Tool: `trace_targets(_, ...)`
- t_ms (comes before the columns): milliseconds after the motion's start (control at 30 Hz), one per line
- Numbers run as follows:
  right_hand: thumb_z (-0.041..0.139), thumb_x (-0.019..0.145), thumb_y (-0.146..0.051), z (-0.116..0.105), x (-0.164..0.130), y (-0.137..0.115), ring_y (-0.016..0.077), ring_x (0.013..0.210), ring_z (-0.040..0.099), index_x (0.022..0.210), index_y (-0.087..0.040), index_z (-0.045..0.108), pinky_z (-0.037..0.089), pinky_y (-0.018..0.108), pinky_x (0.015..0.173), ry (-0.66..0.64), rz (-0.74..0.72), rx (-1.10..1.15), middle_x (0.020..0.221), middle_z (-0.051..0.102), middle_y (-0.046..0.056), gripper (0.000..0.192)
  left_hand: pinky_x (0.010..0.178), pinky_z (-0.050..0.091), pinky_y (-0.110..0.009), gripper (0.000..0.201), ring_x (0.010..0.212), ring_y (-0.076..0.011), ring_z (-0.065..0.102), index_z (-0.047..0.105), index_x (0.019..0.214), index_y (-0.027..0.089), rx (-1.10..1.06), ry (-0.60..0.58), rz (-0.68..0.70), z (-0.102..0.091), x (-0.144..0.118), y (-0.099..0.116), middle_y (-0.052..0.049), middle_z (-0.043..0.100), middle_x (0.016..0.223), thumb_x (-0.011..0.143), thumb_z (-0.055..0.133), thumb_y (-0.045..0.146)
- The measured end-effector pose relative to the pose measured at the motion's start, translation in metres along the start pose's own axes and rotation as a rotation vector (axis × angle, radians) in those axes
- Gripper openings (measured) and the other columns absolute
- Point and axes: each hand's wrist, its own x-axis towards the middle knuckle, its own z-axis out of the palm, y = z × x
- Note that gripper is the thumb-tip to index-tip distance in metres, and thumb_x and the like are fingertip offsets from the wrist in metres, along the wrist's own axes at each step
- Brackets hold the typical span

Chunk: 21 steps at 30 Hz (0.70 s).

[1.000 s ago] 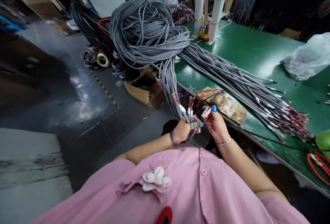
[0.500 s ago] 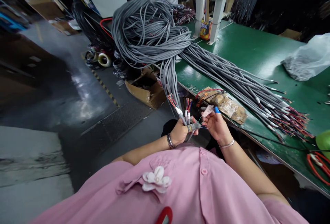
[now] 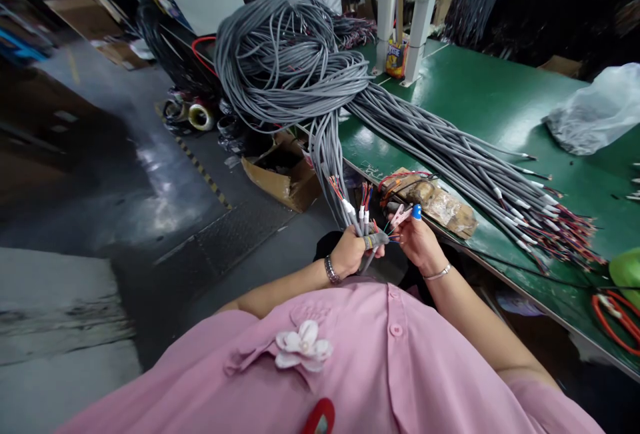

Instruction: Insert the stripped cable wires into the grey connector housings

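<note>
Open green surface (image 3: 480,97) between the fanned grey cable bundle (image 3: 450,147) and the plastic bag (image 3: 595,111). Blocked ahead by the coiled cable heap (image 3: 285,54) and white posts (image 3: 400,14). Crowded near edge: brown packet (image 3: 435,201) just beside the right hand (image 3: 417,241), hanging cables (image 3: 327,167) just above the left hand (image 3: 350,254).

Cable pile (image 3: 290,54) sits on table (image 3: 480,101) at back-left; cardboard box (image 3: 283,174) on floor below; plastic bag (image 3: 595,114) far right.

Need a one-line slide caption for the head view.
Left hand grips grey cable ends; right hand works their coloured wires beside a green bench.
</note>
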Motion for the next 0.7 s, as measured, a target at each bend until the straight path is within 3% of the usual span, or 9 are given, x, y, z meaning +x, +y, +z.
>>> trace_targets(267,0.076,0.071,-0.047,0.008,0.004,-0.002,0.0080,0.054,0.047,0.077,-0.019,0.067,0.038,0.020,0.045,0.041,-0.062,0.089,0.073,0.064,0.000,0.030,0.046,0.038,-0.023,0.030,0.044,-0.0107,0.053,0.060,0.067,0.013,-0.005,0.002,-0.054,-0.001,0.004,-0.006,-0.002,0.062,0.052,0.066,0.077,0.038)
trace_targets(567,0.063,0.070,-0.069,0.006,-0.001,-0.001,0.0118,0.061,0.057,0.080,-0.020,0.066,0.043,0.023,0.050,0.019,0.037,0.083,0.082,0.069,0.003,0.050,0.046,0.039,-0.023,0.030,0.044,-0.0106,0.053,0.060,0.065,0.013,0.010,-0.013,-0.034,-0.002,-0.001,-0.002,-0.002,0.061,0.050,0.066,0.077,0.038)
trace_targets(700,0.064,0.073,-0.065,0.007,-0.009,-0.006,0.0107,0.062,0.055,0.083,-0.020,0.067,0.044,0.022,0.051,-0.025,0.069,0.066,0.088,0.069,0.004,0.047,0.047,0.037,-0.023,0.028,0.045,-0.0104,0.052,0.061,0.066,0.013,0.017,-0.013,0.015,-0.007,-0.007,-0.005,-0.002,0.062,0.052,0.070,0.075,0.036)
